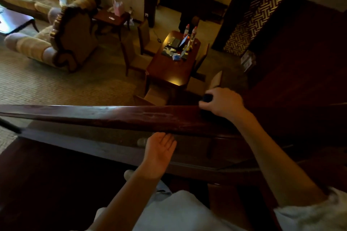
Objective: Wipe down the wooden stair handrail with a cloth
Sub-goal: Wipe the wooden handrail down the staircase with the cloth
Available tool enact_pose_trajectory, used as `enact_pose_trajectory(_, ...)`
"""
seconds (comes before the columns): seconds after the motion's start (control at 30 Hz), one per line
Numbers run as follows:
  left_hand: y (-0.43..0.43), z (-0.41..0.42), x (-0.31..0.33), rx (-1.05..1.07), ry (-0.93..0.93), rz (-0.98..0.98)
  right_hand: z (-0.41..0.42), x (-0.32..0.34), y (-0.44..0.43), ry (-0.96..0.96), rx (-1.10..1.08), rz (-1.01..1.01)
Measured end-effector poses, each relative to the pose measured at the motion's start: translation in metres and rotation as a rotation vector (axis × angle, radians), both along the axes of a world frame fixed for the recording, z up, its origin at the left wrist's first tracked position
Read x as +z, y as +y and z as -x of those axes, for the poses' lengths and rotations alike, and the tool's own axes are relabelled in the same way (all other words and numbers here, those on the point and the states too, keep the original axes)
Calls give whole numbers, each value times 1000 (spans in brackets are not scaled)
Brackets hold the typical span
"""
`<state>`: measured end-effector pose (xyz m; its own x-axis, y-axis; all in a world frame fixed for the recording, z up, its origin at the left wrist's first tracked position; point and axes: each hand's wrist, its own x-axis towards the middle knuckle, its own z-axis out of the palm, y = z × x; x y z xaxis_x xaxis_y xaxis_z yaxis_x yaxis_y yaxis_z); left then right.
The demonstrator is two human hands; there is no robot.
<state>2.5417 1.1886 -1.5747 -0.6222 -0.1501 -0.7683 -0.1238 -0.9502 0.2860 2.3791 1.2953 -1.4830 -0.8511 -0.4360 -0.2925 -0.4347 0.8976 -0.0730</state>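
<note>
Dark wooden handrail (131, 118) bears the right hand (223, 102) clutching a cloth (207, 98); left hand (160, 148) relaxed below.

The handrail (131, 118) across the middle is dark red-brown. My cloth (207, 98) is dark, almost black. Upper left, the armchair (56, 47) is yellow with dark brown edges. Upper right, the screen (253, 22) has a gold and brown criss-cross pattern. My shirt (178, 212) is white.

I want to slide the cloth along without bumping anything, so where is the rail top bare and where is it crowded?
The handrail top is bare from the right hand, which grips the dark cloth, leftward to the picture's edge. The only crowding is just below the rail's near edge, where the open left hand sits palm up.
</note>
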Motion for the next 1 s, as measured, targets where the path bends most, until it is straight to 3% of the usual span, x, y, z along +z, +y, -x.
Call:
enact_pose_trajectory(0.13,14,11,5,-93,-24,70,6,-13,-28,-23,-21,-22)
enact_pose_trajectory(0.3,15,5,-14,-296,-82,593,-12,-67,-114,-132,137,105)
enact_pose_trajectory(0.43,14,0,-29,-467,-73,864,-11,-44,-69,16,114,38)
enact_pose_trajectory(0.53,15,0,-31,-603,-86,986,-4,-36,-45,56,64,-27)
enact_pose_trajectory(0.77,9,4,-38,-861,-143,1232,-22,-89,-146,-71,245,20)
enact_pose_trajectory(1.0,-22,-15,-23,-1048,-73,1402,-8,-16,-31,91,83,-110)
